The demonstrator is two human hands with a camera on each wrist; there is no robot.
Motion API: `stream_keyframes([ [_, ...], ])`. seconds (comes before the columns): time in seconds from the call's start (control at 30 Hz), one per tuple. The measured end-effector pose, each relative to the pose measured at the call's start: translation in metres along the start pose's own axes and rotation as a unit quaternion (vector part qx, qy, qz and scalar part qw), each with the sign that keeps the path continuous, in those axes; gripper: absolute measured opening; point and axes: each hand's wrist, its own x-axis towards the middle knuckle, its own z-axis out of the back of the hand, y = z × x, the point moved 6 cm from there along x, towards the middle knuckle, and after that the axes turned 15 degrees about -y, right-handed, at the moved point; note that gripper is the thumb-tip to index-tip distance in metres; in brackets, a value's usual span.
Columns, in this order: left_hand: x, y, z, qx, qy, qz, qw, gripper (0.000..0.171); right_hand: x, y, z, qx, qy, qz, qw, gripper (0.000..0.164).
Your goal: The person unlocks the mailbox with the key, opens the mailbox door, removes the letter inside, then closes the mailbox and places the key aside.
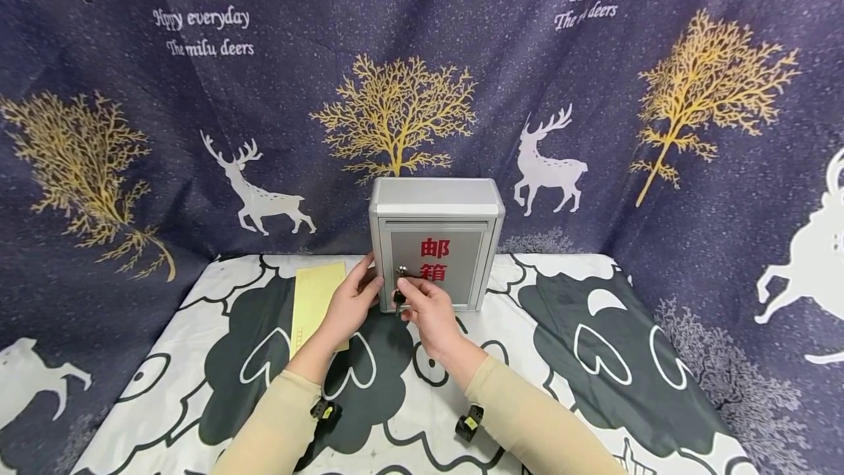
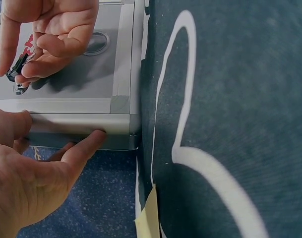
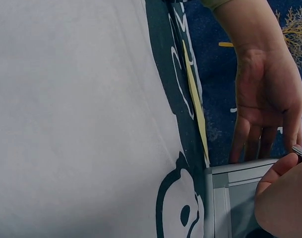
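Observation:
A grey metal mailbox (image 1: 435, 200) with red characters on its door stands upright on the table. My left hand (image 1: 349, 303) rests against the box's left side; in the left wrist view its fairly straight fingers touch the side edge. In front of the door, my right hand (image 1: 428, 306) pinches small keys with a black part (image 1: 398, 297) between thumb and fingers. The round door lock (image 1: 401, 270) sits just above the fingertips. In the left wrist view the black key part (image 2: 17, 69) lies close over the lock (image 2: 20, 89).
To the left of the box a yellow envelope (image 1: 319, 292) lies flat, partly under my left forearm in the head view. A black-and-white patterned cloth (image 1: 514, 416) covers the table. Behind the box hangs a dark blue curtain (image 1: 409, 6) with deer and trees.

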Motion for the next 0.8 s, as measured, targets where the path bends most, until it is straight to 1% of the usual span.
stream_keyframes([
  [0.3, -0.0005, -0.0003, 0.0002, 0.004, 0.002, 0.0, 1.0, 0.063, 0.0011, 0.001, 0.0002, -0.012, -0.007, 0.008, 1.0, 0.036],
  [0.47, 0.0002, 0.0014, 0.0007, 0.007, 0.003, 0.003, 1.0, 0.063, 0.0039, 0.0023, 0.0011, -0.02, -0.008, 0.004, 1.0, 0.036],
  [0.67, 0.001, 0.0029, 0.0011, 0.002, 0.005, 0.005, 1.0, 0.062, 0.0085, 0.0015, 0.0019, -0.011, -0.01, -0.004, 1.0, 0.026],
  [0.8, 0.0014, 0.0028, 0.001, -0.001, 0.008, 0.003, 1.0, 0.062, 0.0092, 0.0025, 0.0023, -0.009, -0.013, -0.002, 1.0, 0.022],
])
